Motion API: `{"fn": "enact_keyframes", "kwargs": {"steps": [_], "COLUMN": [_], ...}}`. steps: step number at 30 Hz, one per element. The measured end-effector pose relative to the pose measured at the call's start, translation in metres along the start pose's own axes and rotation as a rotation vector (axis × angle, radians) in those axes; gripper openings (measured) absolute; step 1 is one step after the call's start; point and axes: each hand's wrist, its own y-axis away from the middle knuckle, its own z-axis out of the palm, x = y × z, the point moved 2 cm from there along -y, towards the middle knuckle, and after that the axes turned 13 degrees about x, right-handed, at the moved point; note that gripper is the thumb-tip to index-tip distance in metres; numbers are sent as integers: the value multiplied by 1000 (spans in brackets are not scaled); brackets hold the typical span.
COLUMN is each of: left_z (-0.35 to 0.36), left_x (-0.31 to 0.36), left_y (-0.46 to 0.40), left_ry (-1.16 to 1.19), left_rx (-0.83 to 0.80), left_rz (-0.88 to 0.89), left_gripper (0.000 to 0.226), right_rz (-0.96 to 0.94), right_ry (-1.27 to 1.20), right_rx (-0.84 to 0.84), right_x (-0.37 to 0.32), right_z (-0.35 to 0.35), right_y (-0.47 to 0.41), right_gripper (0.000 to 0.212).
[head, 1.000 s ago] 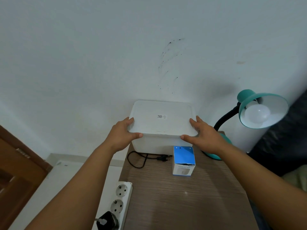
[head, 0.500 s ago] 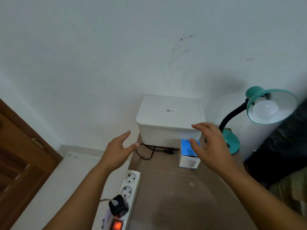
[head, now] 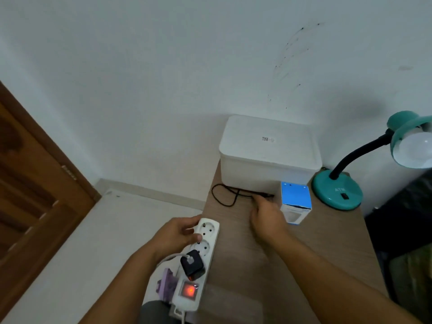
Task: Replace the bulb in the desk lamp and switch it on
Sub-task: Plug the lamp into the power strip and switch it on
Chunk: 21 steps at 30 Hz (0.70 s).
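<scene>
At the lower centre of the frame, the left hand curls around the far end of a white power strip, thumb and fingers closed on its edge beside the top socket. A black plug sits in one of the strip's lower sockets and its switch glows red. Just right of centre, the right hand lies low over the wooden table, fingers bent down at the end of a black cord that loops in front of a white lidded box; whether the fingers actually pinch the cord's plug cannot be told, since the hand covers it. Just beside that hand, to its right, stands a small blue and white bulb carton, touching nothing but the table. At the right edge of the frame the teal desk lamp rests on its round base, its black gooseneck rising to a shade that holds a white bulb, unlit. A brown wooden door fills the left side.
</scene>
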Motion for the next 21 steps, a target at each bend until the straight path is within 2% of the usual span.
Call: {"fn": "enact_keyframes", "kwargs": {"steps": [13, 18, 21], "left_z": [6, 5, 4], "left_x": [-19, -26, -26], "left_y": [-3, -1, 4], "left_ry": [177, 277, 314], "left_rx": [32, 27, 49], "left_rz": [-21, -65, -74], "left_gripper": [51, 45, 43], "right_rz": [-12, -60, -83], "right_ry": [231, 238, 202], "right_rx": [26, 82, 58], "right_x": [-9, -16, -23], "right_z": [17, 12, 9], "right_y": [-25, -20, -14], "right_gripper": [29, 19, 18]}}
